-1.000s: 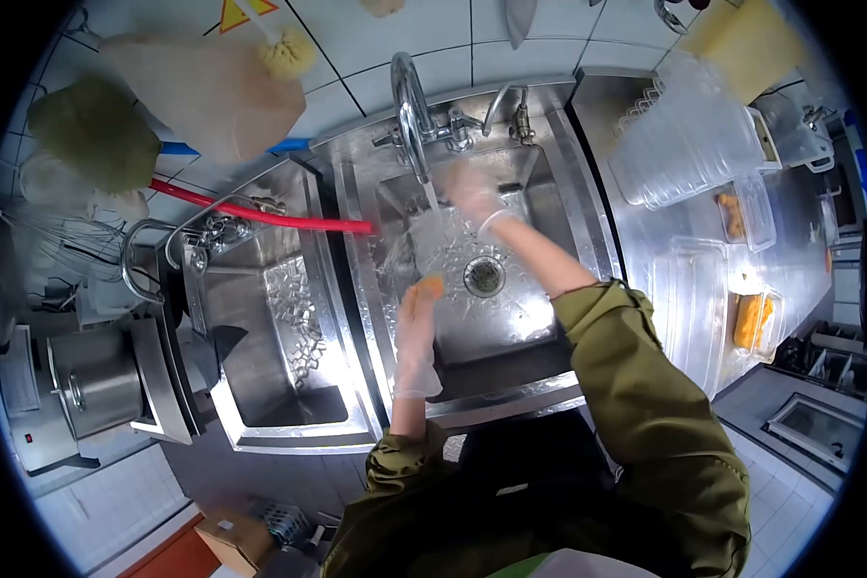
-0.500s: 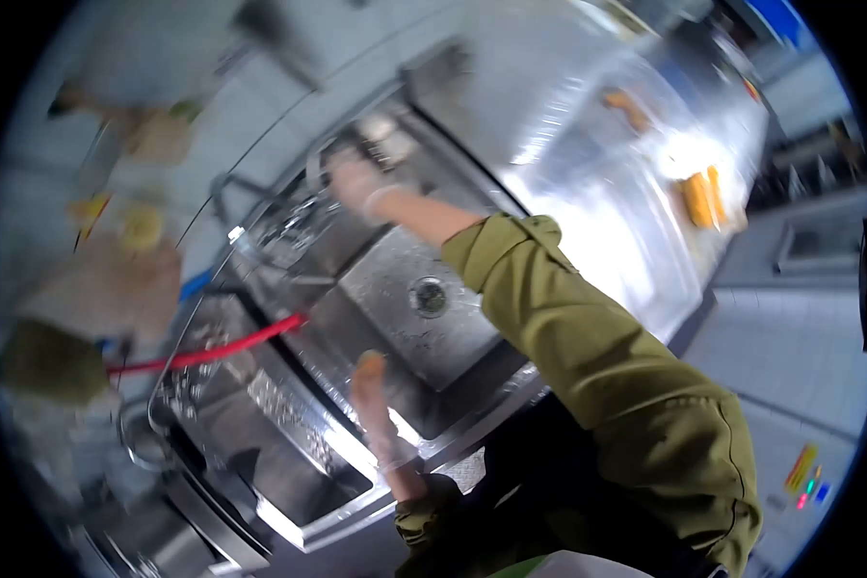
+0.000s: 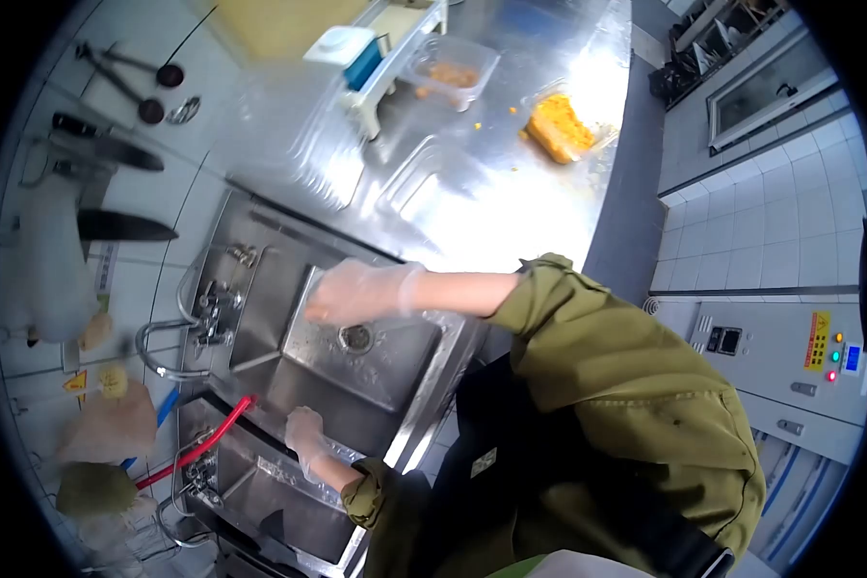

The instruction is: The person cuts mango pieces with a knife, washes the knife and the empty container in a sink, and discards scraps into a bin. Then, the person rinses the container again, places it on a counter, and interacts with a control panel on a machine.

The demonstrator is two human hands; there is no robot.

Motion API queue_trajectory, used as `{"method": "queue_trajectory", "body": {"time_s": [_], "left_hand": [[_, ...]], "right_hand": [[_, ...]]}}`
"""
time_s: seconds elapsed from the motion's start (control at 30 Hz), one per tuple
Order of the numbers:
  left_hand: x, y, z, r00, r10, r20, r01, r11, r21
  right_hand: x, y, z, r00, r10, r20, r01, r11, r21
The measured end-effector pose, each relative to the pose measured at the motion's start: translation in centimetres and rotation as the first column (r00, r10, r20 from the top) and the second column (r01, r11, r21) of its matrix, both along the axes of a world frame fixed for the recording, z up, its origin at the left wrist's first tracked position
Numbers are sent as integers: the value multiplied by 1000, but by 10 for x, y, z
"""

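Observation:
Both of my hands wear clear plastic gloves. My right hand (image 3: 356, 294) is over the upper basin of a steel sink (image 3: 366, 371), near the drain (image 3: 354, 338). Its fingers are curled under, and whatever may be in them is hidden. Lower down, by the rim between the two basins, is my left hand (image 3: 306, 435). Its fingers look folded in, and I cannot see whether they hold anything. A curved tap (image 3: 164, 361) reaches out to the left of the upper basin. A red hose (image 3: 202, 443) lies across the divider, left of my left hand.
On the steel counter (image 3: 491, 193) are stacked clear lids or trays (image 3: 308, 135), a tub with orange pieces (image 3: 453, 72) and a container of orange food (image 3: 561, 125). Knives (image 3: 125, 226) and ladles (image 3: 135, 91) hang on the tiled wall. A control panel (image 3: 819, 352) is at right.
My right hand has come back from the tap side to above the drain. My left hand has drawn toward the basin divider. The view has turned, showing more of the counter.

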State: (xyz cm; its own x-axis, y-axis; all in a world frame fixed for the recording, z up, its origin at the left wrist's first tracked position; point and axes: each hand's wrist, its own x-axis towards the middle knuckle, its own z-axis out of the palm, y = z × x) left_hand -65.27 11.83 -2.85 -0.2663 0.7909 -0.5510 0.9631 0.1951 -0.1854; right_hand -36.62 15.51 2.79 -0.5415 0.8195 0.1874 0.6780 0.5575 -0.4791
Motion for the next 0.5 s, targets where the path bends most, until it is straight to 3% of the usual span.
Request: {"method": "queue_trajectory", "body": {"time_s": [0.03,0.07,0.1,0.13,0.17,0.2,0.23,0.27,0.3,0.37,0.4,0.47,0.5], "left_hand": [[11,-8,-7,991,35,128,-40,999,37],[28,-15,-2,959,34,281,-74,989,132],[49,-27,8,905,27,425,-130,968,216],[75,-37,27,919,-15,393,-83,969,231],[99,-45,39,952,-7,306,-64,973,223],[120,-53,48,952,9,305,-86,968,237],[138,-60,52,952,35,303,-114,961,250],[151,-64,49,939,32,341,-136,949,285],[166,-72,45,925,32,379,-162,934,317],[212,-90,60,884,42,465,-201,933,298],[233,-95,66,844,41,535,-221,935,276],[272,-105,75,841,21,540,-184,951,248],[287,-110,78,838,14,546,-171,956,238]], "right_hand": [[39,-14,8,965,-163,-205,144,984,-104],[78,-23,25,957,-287,-36,272,935,-228],[130,-31,11,927,-332,-173,313,941,-129],[183,-40,-2,873,-421,-247,394,906,-153],[241,-49,-8,845,-516,-138,506,856,-104],[292,-68,10,752,-651,-99,629,755,-185],[343,-76,-2,630,-775,-49,774,632,-35],[380,-91,16,615,-788,15,785,614,85],[444,-91,-36,498,-867,17,815,475,330],[490,-112,-35,319,-930,182,906,356,229],[511,-119,-43,391,-906,162,920,379,-101],[547,-119,-59,488,-869,79,668,314,-675],[555,-120,-69,473,-881,-38,585,346,-734]]}}
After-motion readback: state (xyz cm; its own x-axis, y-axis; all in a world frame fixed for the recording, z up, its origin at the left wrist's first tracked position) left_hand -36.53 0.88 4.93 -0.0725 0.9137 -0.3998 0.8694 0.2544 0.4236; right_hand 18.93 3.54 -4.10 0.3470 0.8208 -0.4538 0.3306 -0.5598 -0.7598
